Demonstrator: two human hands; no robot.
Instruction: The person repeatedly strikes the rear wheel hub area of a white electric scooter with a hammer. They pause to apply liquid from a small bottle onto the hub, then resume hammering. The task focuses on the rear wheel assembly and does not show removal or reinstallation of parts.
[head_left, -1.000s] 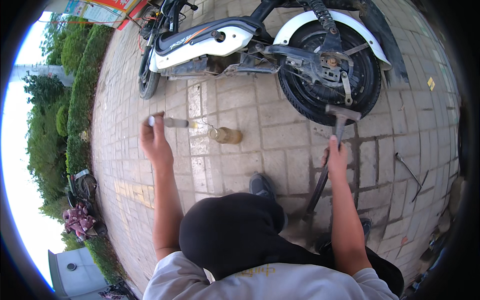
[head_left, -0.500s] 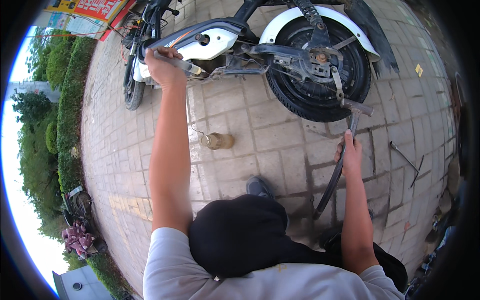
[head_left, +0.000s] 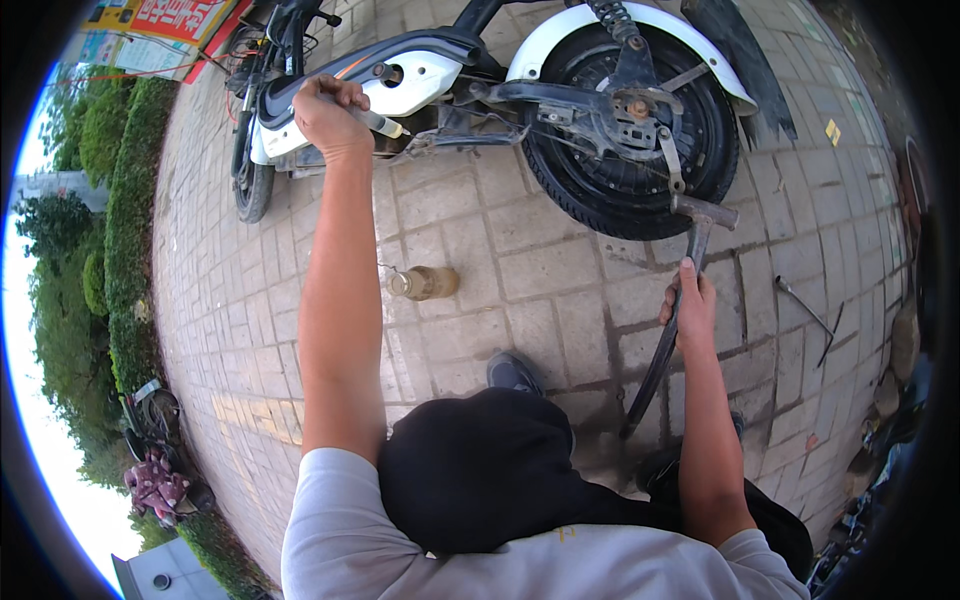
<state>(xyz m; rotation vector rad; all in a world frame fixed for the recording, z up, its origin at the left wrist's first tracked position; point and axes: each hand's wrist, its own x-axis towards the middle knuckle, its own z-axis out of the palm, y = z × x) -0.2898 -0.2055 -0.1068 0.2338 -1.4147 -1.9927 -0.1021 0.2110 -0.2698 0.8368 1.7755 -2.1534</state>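
Note:
My left hand (head_left: pixel 333 115) is closed around a translucent, tube-like tool (head_left: pixel 382 124) with a yellowish end. I cannot make out whether it is a screwdriver or a syringe. That end points right, beside the lower frame of a white and black electric scooter (head_left: pixel 425 80) lying across the far side of my view. In my right hand (head_left: pixel 692 305) is a hammer (head_left: pixel 664 372), gripped partway up its dark handle. The hammer's head points away from me, close to the lower edge of the scooter's rear wheel (head_left: pixel 625 205). Whether head and tire touch is unclear.
A glass bottle (head_left: pixel 428 283) with brownish contents and a wire loop stands on the paving between my arms. A socket wrench (head_left: pixel 808 305) and a thin dark rod (head_left: pixel 830 335) lie to the right. My shoe (head_left: pixel 513 372) is below the bottle. Hedges (head_left: pixel 135 220) line the left.
The view has shifted slightly, so the scooter and bottle appear a little further left. My left hand and its tool have moved slightly right along the scooter. The right hand keeps its grip on the hammer.

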